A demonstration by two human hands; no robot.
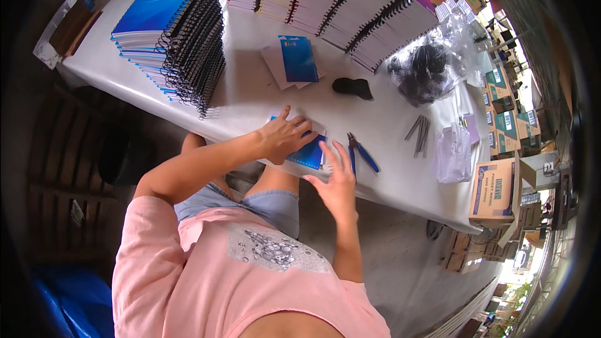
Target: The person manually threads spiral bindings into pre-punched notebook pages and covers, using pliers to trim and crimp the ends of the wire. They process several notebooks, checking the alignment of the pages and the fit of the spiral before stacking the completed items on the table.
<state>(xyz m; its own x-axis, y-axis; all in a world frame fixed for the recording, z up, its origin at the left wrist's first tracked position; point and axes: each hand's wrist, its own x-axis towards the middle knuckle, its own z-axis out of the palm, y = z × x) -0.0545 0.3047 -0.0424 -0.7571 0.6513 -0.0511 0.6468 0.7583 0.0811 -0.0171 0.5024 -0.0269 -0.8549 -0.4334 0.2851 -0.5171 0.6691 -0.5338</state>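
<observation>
Left hand [287, 138], grip unclear, rests on the blue cover [309, 153] — right hand [336, 181], fingers spread, at its edge.

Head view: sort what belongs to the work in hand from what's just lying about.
Likely in the job:
small blue-covered booklet under the left hand
blue-handled pliers near the right hand
thin dark wire coils

Likely just lying about:
elongated black object, unidentifiable
open brown cardboard box
crumpled blue sheeting
</observation>
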